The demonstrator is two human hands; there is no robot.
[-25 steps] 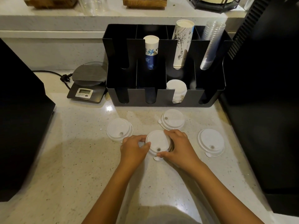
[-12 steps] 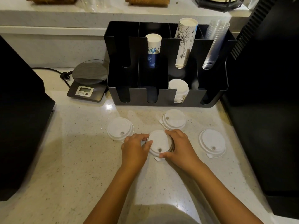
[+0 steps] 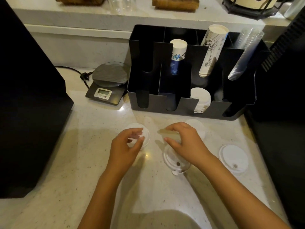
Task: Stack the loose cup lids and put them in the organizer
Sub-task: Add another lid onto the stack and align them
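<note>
Several white cup lids lie loose on the pale counter before the black organizer (image 3: pixel 187 105). My left hand (image 3: pixel 126 146) hovers over the left lid (image 3: pixel 145 138), fingers curled and apart around its edge; motion blur hides any contact. My right hand (image 3: pixel 186 142) is lifted with spread fingers just above the middle lids (image 3: pixel 173 160), which sit stacked with a tab pointing toward me. Another lid (image 3: pixel 197 125) lies partly hidden behind that hand. A fourth lid (image 3: pixel 233 157) rests apart at the right. A stack of white lids (image 3: pixel 200 98) stands in a front organizer slot.
The organizer also holds blue-printed paper cups (image 3: pixel 178 53), taller sketched paper cups (image 3: pixel 212 48) and clear plastic cups (image 3: pixel 244 52). A digital scale (image 3: pixel 107 83) with a cord sits left of it. Black machines flank the counter at left (image 3: pixel 24 96) and right (image 3: pixel 280 121).
Both hands have let go of the middle lid stack. My left hand moved left over the left lid, and my right hand rose and opened.
</note>
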